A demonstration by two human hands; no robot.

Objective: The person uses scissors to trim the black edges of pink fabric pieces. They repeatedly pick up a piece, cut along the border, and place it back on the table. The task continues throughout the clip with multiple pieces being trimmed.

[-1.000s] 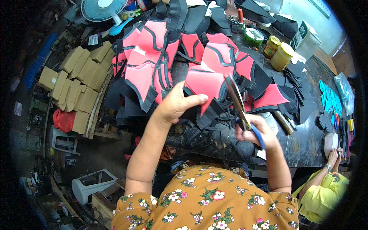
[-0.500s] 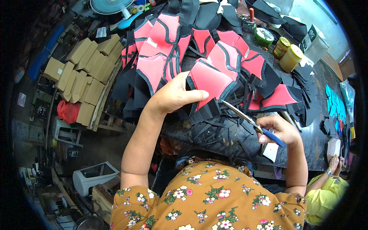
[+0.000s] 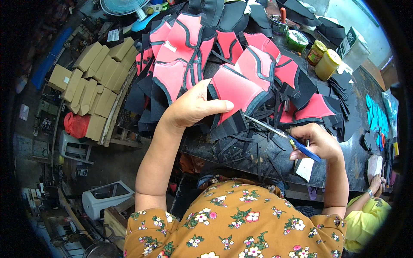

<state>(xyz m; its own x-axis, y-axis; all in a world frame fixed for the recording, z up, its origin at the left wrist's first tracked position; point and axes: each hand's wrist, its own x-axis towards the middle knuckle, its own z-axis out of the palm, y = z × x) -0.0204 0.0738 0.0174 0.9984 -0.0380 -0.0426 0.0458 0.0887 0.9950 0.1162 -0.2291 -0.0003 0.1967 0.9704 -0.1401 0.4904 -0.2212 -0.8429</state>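
Left hand (image 3: 193, 106): fingers pinching a pink, black-edged piece (image 3: 236, 88)
Right hand (image 3: 317, 142): fingers curled around blue-handled scissors (image 3: 282, 133), tips at the piece's edge
Counter (image 3: 356, 163): scattered black strips (image 3: 258, 155)

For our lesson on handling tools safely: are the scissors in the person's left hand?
No, the right hand holds the blue-handled scissors, while the left hand grasps a pink, black-edged piece.

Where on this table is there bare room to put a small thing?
Bare table shows between the right hand and the pale block. Crowded: around the left hand, with pink-and-black pieces and black strips.
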